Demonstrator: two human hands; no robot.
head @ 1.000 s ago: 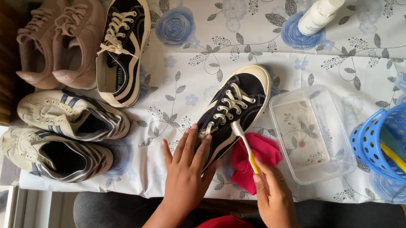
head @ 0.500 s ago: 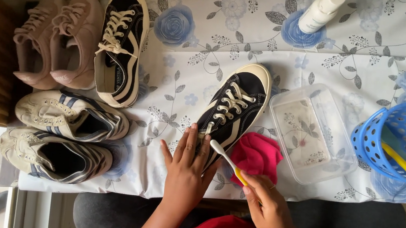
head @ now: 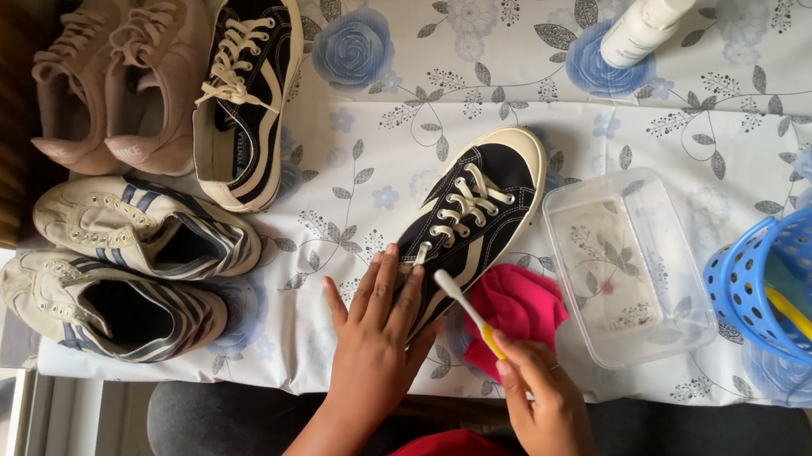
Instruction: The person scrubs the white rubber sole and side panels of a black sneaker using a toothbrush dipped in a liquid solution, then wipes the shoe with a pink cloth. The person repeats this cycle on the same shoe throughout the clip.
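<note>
Here the left hand lies spread flat on the heel of the black sneaker mid-table, while the right hand, at its four o'clock, pinches a toothbrush over the pink cloth.

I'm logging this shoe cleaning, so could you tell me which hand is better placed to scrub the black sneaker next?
Probably the right hand: it grips the toothbrush, bristles beside the black sneaker. The left hand lies flat on it.
</note>
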